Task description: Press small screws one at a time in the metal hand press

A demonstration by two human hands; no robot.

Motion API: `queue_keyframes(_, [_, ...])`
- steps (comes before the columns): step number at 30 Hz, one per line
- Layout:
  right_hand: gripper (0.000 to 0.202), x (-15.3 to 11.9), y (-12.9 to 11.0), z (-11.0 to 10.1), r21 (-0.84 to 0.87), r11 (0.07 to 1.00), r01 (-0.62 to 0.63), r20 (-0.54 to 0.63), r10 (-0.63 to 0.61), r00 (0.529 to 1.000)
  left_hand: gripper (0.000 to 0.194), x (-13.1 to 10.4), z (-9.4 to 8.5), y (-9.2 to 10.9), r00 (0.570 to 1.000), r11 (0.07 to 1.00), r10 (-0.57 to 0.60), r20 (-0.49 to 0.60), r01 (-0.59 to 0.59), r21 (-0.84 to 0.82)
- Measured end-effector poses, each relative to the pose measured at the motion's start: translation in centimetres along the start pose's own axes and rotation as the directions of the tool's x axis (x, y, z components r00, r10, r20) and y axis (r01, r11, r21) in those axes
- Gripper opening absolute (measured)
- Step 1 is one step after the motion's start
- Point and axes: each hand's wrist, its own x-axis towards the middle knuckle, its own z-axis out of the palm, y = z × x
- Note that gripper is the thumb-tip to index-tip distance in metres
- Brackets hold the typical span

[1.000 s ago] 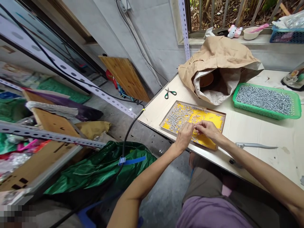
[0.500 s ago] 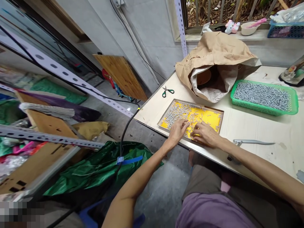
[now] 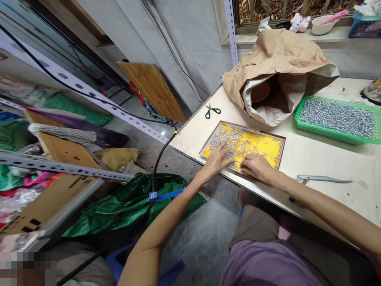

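Plainly, we are pressing our left hand [image 3: 216,158] and right hand [image 3: 256,167], both spread flat and gripping nothing, onto small, hard, roll-prone metal screws [image 3: 230,140] in the yellow tray [image 3: 269,147] on the desk [image 3: 321,159], likely best pinched singly.

Two hands, two trays, one heap of small metal parts in each

One left hand [image 3: 214,159] and one right hand [image 3: 257,167] rest on one yellow-bottomed tray [image 3: 275,136]; one green basket [image 3: 300,123], one brown paper sack [image 3: 282,55], one pair of scissors [image 3: 212,111] and one metal tool [image 3: 323,179] share one table [image 3: 321,157].
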Motion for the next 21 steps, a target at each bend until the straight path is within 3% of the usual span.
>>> queue_keyframes(3, [0.017,1.1,-1.3,0.2,-0.102,0.993,-0.055,0.033,0.059,0.998,0.038,0.1,0.2,0.7,0.997,0.998,0.066,-0.028,-0.066,-0.022])
queue_keyframes(7, [0.018,1.7,-1.1,-0.2,-0.074,0.99,-0.116,0.033,0.119,0.992,0.026,0.0,0.2,1.7,0.988,0.986,0.148,-0.04,-0.15,-0.074])
queue_keyframes(10, [0.016,1.3,0.2,-0.9,0.095,0.986,-0.139,-0.022,0.141,0.99,0.025,-0.1,0.1,2.9,0.981,0.972,0.191,-0.039,-0.194,-0.129])
queue_keyframes(14, [0.014,0.9,1.4,-1.6,0.406,0.904,-0.135,-0.163,0.217,0.963,0.023,0.2,-0.4,4.5,0.979,0.97,0.196,-0.058,-0.202,-0.136])
queue_keyframes(21, [0.012,1.3,0.6,-0.9,0.56,0.823,-0.095,-0.295,0.305,0.905,0.023,0.3,-0.7,5.6,0.983,0.984,0.154,-0.099,-0.143,0.109])
